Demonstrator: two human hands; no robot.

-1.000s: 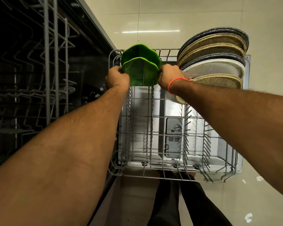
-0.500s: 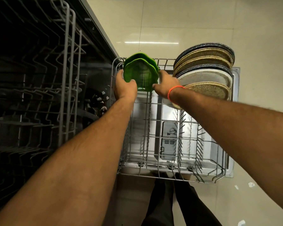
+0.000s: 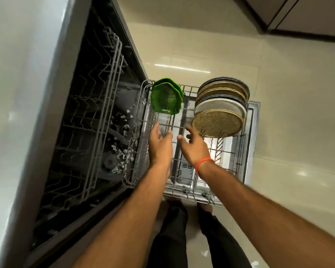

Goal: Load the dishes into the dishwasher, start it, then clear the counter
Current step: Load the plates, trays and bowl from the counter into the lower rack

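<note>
- No text, label, brand, number or sign can be read anywhere in the head view.
- The panel on the dishwasher door shows only blurred, illegible markings.

A home kitchen: open dishwasher, plates racked, glossy tiled floor.

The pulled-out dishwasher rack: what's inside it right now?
The lower rack holds two green leaf-shaped plates upright at its far left and a row of round plates at far right. Each plate hides most of the one behind. Both hands hover above, empty.
</note>
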